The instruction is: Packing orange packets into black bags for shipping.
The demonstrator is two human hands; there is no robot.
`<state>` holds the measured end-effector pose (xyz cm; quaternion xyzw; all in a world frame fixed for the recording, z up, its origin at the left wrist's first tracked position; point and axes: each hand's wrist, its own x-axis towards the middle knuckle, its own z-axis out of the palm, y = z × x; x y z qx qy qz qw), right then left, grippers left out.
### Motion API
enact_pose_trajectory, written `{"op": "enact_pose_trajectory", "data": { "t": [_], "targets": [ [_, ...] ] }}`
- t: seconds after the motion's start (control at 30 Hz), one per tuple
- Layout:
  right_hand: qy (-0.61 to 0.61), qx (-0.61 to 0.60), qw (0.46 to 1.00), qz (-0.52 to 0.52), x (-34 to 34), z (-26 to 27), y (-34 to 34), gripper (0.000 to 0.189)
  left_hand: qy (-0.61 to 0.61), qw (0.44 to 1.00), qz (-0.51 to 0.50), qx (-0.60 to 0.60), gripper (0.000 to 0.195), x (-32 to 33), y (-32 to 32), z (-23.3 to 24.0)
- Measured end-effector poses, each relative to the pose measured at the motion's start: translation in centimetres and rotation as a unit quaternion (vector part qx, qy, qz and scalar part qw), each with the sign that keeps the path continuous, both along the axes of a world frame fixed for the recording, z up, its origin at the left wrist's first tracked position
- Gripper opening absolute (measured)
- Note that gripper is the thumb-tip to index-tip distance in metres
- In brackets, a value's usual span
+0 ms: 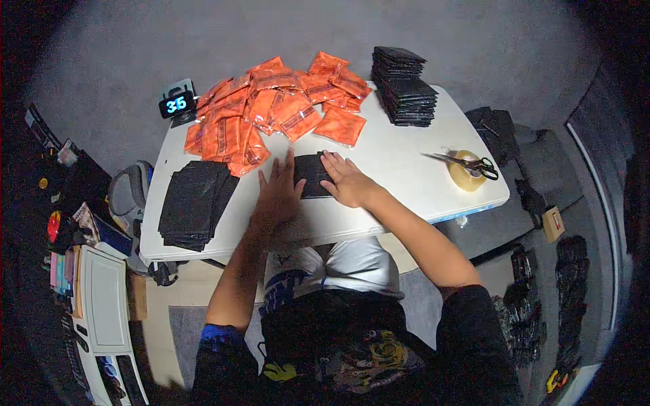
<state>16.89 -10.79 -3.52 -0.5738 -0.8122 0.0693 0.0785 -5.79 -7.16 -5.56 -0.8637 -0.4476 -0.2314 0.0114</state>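
A small folded black sheet (311,172), perhaps fabric or plastic, lies on the white table (401,162) in front of me. My right hand (351,181) is flat on its right part, fingers spread. My left hand (278,190) is at its left edge, palm down and fingers apart, its thumb over the sheet. Whether the left palm presses on the sheet or the tabletop cannot be told. Left of that hand lies a loose stack of flat black sheets (190,205). Beyond both hands is a heap of orange packets in clear plastic (264,109).
A tall stack of folded black pieces (406,96) stands at the far right corner. Black-handled scissors (475,165) rest on a roll of clear tape (464,182). A lit digital display on a stand (177,104) is at the far left. A grey chair (129,198) stands left of the table.
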Motion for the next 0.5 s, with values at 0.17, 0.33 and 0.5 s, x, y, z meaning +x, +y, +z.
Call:
{"op": "enact_pose_trajectory", "data": {
  "t": [0.17, 0.33, 0.5],
  "targets": [
    [-0.005, -0.011, 1.000, -0.009, 0.7, 0.1, -0.1, 0.074, -0.011, 1.000, 0.015, 0.016, 0.094, 3.4, -3.5, 2.0],
    [-0.007, -0.003, 1.000, -0.002, 0.3, 0.4, 0.0, 0.074, 0.011, 0.994, 0.101, 0.030, 0.096, 2.0, -4.0, 0.4],
    [-0.023, -0.001, 1.000, 0.000, 0.1, 0.7, 0.0, 0.073, 0.030, 0.989, 0.140, 0.026, 0.094, -1.4, -2.7, -2.1]
  ]
}}
